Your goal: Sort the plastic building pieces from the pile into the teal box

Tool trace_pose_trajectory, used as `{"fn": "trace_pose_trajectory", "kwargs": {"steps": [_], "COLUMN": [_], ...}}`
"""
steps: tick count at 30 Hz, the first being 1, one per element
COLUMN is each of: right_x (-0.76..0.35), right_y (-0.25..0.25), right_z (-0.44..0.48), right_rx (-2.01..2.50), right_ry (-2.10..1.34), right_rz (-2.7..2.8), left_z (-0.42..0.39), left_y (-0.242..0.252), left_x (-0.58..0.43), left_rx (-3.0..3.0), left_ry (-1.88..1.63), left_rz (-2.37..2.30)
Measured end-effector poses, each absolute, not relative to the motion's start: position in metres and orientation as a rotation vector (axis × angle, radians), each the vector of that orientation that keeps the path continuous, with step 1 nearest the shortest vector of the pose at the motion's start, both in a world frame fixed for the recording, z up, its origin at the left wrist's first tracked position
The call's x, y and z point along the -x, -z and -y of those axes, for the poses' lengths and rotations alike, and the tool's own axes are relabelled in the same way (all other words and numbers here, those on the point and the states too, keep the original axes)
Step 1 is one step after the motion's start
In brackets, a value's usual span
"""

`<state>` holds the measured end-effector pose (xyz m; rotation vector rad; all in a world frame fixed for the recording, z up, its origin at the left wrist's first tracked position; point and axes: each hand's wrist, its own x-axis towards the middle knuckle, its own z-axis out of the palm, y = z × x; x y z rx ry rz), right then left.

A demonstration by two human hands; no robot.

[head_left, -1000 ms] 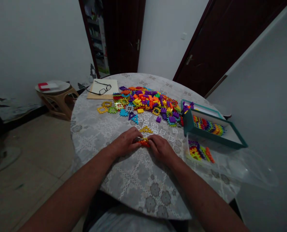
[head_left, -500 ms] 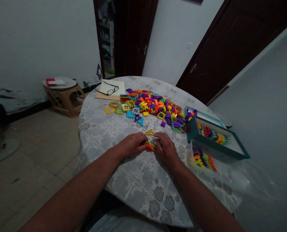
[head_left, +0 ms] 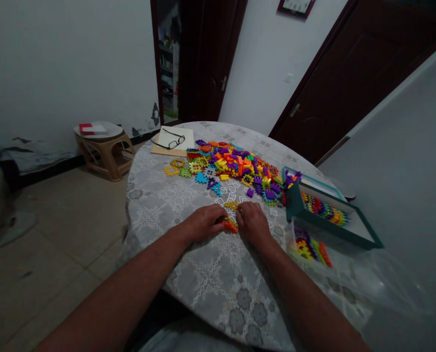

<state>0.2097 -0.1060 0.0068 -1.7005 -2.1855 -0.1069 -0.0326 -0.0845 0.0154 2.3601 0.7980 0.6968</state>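
Note:
Orange and yellow plastic building pieces (head_left: 230, 225) with toothed edges lie low over the tablecloth between my hands. My left hand (head_left: 206, 221) is closed on their left side, thumb and fingers together. On the right, my right hand (head_left: 253, 222) has its fingers curled in, its fingertips beside the pieces; what they pinch, if anything, is hidden. Just beyond my fingertips lies a yellow piece (head_left: 231, 205). White window-shaped pieces (head_left: 230, 188) are scattered past it.
A heap of colourful building pieces (head_left: 236, 161) spreads across the table's far half. Glasses (head_left: 174, 142) rest on a pad (head_left: 188, 133). At right stand a green box (head_left: 364, 230) and a clear plastic tub (head_left: 294, 234), both holding pieces. A stool (head_left: 105, 159) is beyond the left edge.
The view has tilted a little, so everything sits slightly lower and further right. My right hand's fingers have curled in more. My left hand keeps its hold on the pieces.

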Motion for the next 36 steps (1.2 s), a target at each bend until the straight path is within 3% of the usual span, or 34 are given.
{"fn": "trace_pose_trajectory", "kwargs": {"steps": [8,15,23,36], "right_x": [-0.214,-0.220,-0.203,-0.189], "right_y": [-0.001,-0.028,-0.042,-0.050], "right_z": [0.108,0.130,0.136,0.145], "right_rx": [1.490,1.387,1.662,1.623], "right_ry": [-0.030,-0.367,-0.277,-0.234], "right_rz": [1.980,2.082,2.343,2.375], "left_z": [0.086,0.087,0.079,0.070], "left_y": [-0.019,-0.019,-0.013,-0.015], "left_x": [0.031,0.032,0.035,0.035], "left_rx": [-2.362,-2.234,-2.203,-2.343], "left_ry": [-0.693,-0.703,-0.730,-0.741], "left_rz": [-0.839,-0.925,-0.908,-0.897]}}
